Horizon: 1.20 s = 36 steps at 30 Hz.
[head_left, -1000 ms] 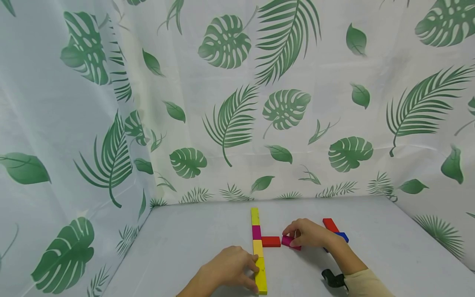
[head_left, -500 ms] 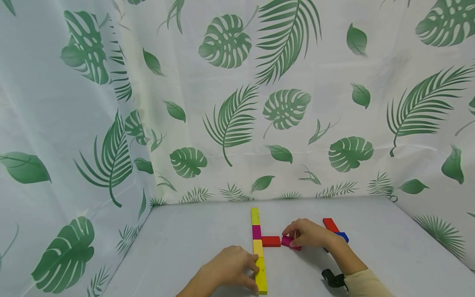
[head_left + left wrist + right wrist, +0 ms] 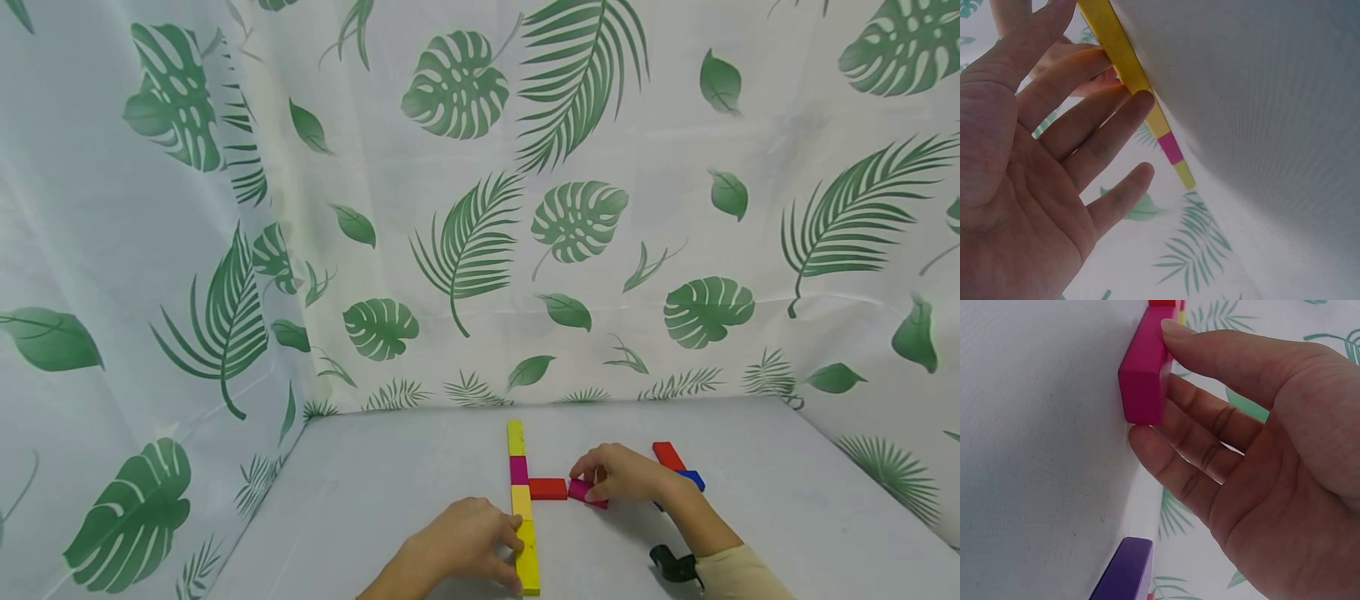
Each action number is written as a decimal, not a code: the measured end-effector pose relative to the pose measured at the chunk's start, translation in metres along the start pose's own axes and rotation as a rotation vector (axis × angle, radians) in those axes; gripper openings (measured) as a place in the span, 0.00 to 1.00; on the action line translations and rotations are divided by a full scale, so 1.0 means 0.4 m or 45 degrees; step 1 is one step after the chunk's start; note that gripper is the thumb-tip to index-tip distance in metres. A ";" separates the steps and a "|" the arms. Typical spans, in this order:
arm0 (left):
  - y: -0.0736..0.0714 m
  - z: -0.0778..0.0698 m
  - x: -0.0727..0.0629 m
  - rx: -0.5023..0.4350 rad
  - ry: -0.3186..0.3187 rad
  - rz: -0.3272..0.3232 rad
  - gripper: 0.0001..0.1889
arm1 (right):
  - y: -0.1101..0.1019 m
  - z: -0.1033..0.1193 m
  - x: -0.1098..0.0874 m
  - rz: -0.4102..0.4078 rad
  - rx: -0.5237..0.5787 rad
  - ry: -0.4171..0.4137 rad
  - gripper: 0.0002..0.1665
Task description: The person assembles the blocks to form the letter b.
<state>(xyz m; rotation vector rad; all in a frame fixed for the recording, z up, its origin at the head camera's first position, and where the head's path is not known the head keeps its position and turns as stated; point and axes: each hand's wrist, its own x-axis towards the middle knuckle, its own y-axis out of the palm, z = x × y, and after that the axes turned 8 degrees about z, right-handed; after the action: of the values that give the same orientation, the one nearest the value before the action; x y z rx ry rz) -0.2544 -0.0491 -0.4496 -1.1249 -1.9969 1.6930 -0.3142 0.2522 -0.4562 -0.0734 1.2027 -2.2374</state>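
Note:
A straight row of flat blocks runs away from me in the head view: a long yellow block (image 3: 529,557) nearest, a paler yellow block (image 3: 521,502), a magenta block (image 3: 518,470) and a far yellow block (image 3: 515,437). My left hand (image 3: 472,540) rests its fingertips against the near yellow block's left side, fingers fairly straight. A red block (image 3: 548,489) juts rightward from the row. Just right of its end, my right hand (image 3: 622,473) pinches another magenta block (image 3: 1143,387) between thumb and fingers. That block lies slightly askew, partly covered by the fingers.
Beyond the right forearm lie a red block (image 3: 668,455) and a blue block (image 3: 692,478). A purple block (image 3: 1124,572) shows in the right wrist view. By the right sleeve is a small black device (image 3: 672,563). Leaf-printed curtains (image 3: 465,250) stand behind the white table (image 3: 375,467).

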 end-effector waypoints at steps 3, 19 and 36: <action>0.000 0.000 -0.001 0.005 0.009 -0.006 0.19 | 0.000 0.001 0.000 0.000 0.000 0.003 0.18; 0.005 0.007 0.003 0.031 0.022 -0.013 0.20 | 0.000 0.005 0.001 0.012 0.024 0.009 0.19; 0.008 0.008 0.004 0.020 0.018 -0.018 0.19 | 0.000 0.006 0.001 0.025 0.053 0.022 0.19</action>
<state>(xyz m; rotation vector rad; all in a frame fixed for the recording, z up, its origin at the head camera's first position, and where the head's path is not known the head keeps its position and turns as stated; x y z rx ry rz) -0.2564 -0.0501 -0.4539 -1.1124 -1.9747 1.6861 -0.3137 0.2501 -0.4549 -0.0263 1.1605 -2.2493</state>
